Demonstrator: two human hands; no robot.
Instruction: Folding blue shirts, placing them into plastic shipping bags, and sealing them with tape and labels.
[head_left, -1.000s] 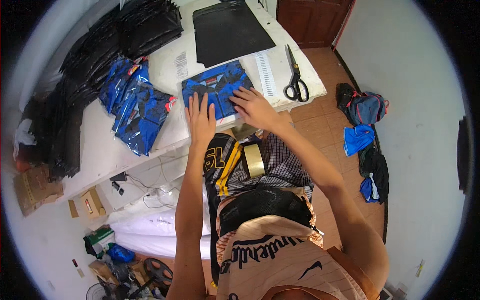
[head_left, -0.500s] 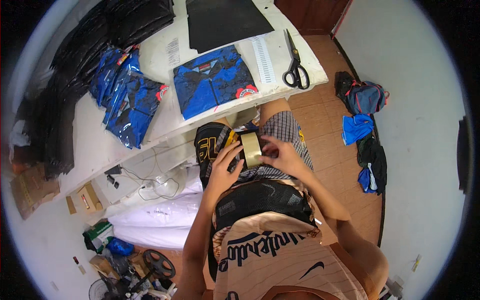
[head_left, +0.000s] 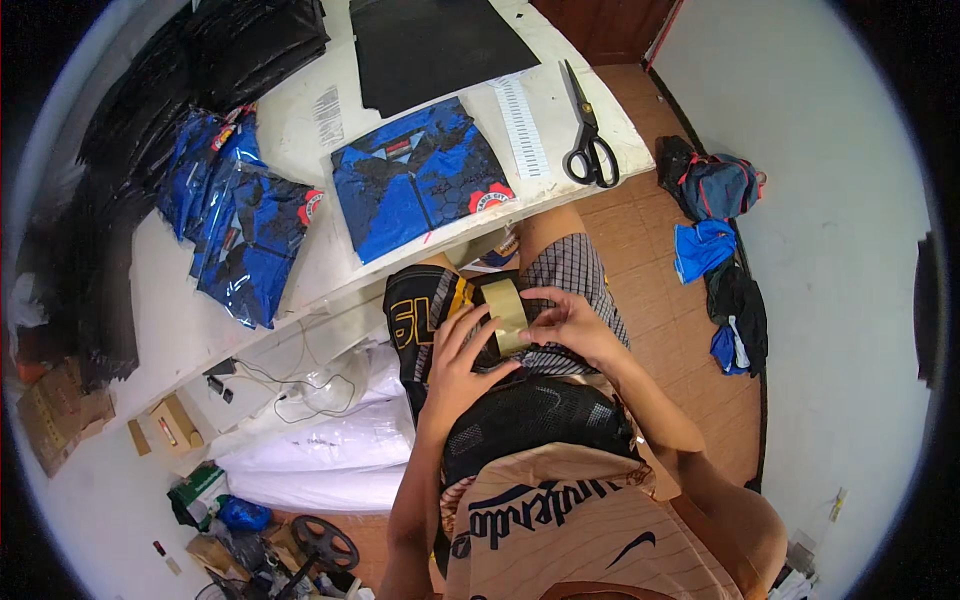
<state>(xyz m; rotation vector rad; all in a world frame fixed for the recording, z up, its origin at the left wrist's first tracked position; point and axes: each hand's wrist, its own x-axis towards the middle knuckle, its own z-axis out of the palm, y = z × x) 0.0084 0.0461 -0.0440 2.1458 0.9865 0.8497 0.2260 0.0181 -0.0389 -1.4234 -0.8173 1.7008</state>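
Observation:
A wide roll of yellowish packing tape [head_left: 503,312] is held over my lap, just off the table's near edge. My left hand [head_left: 458,365] grips its left side, with fingertips on the roll and the thumb stretched below it. From the other side my right hand [head_left: 578,332] holds the roll, thumb and fingertips bent against its right edge. Whether a tape end is lifted cannot be made out. Beyond, on the white table [head_left: 290,150], lies a folded blue and black shirt [head_left: 418,180].
Bagged blue shirts [head_left: 245,240] lie left on the table, near stacked black plastic bags [head_left: 130,190]. A black sheet [head_left: 435,50], a printed label strip [head_left: 522,130] and black-handled scissors [head_left: 588,135] are farther back. Bags and clothes [head_left: 718,200] lie along the right wall.
My left hand's fingers have moved further over the tape roll, and its thumb has swung out below. The right fingers have shifted along the edge. The whole view has turned slightly.

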